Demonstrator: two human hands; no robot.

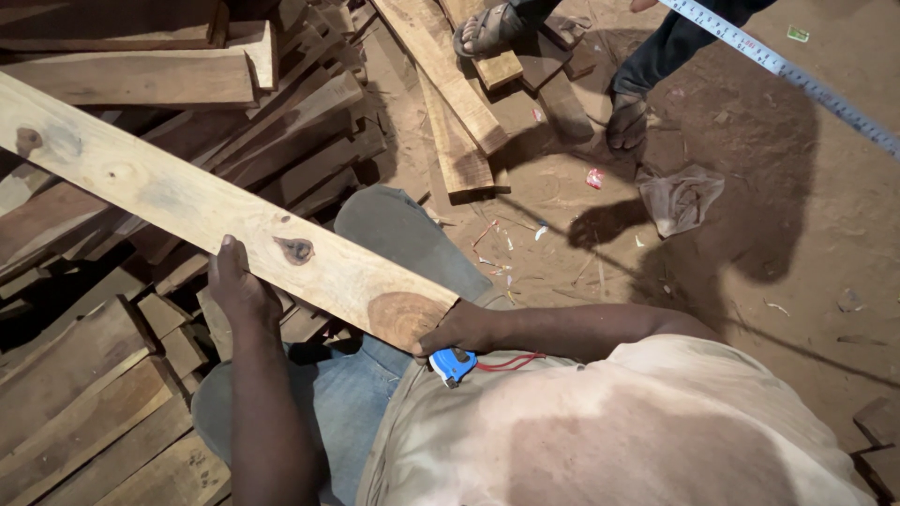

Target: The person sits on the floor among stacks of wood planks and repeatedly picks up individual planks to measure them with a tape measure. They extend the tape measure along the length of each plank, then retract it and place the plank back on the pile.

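The long pale knotted wooden plank is gripped along its near edge by the left hand and at its near end by the right hand, which also pins a blue tape-measure case, the plank resting across the lap above the stacked dark boards, its measuring seemingly unfinished.

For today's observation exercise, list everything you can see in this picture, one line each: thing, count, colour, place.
Long plank: one, pale with dark knots, held across the lap.
Stacked planks: many, brown, left side.
Loose boards: several, tan, top centre.
Extended measuring tape: one, white, top right.
Tape measure case: one, blue with red cord, at the waist.
Plastic bag: one, crumpled, on the dirt floor.
Another person's feet: two, top centre.
Left hand: on the plank's near edge.
Right hand: fingers gripping the plank's end.
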